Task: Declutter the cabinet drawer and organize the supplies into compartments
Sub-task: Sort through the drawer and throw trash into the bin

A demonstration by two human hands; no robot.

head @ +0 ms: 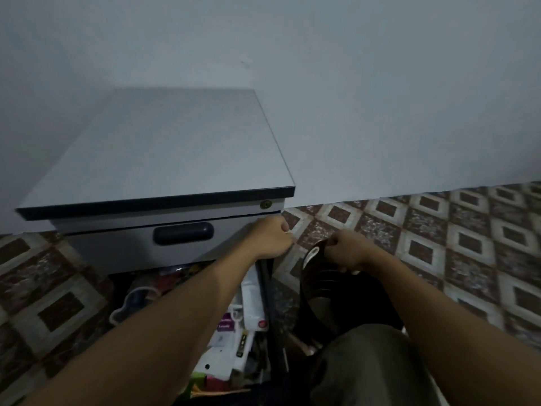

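A grey cabinet [164, 148] stands against the wall, its upper drawer closed behind a black handle [183, 233]. Below it the lower drawer [268, 291] is pulled out toward me, crammed with white packets [253, 300], a purple-labelled pack [226, 325] and other jumbled supplies. My left hand [270, 237] hovers curled into a fist at the far end of the drawer's black right wall; nothing shows in it. To its right, over the floor, my right hand [342, 252] grips the top of a dark ribbed object [319, 285] with a white oval patch.
Patterned brown and grey floor tiles [439, 244] spread on both sides of the cabinet. A keyhole [265, 204] sits at the cabinet's top right corner. My knee in olive trousers [366, 364] fills the lower right, beside the drawer.
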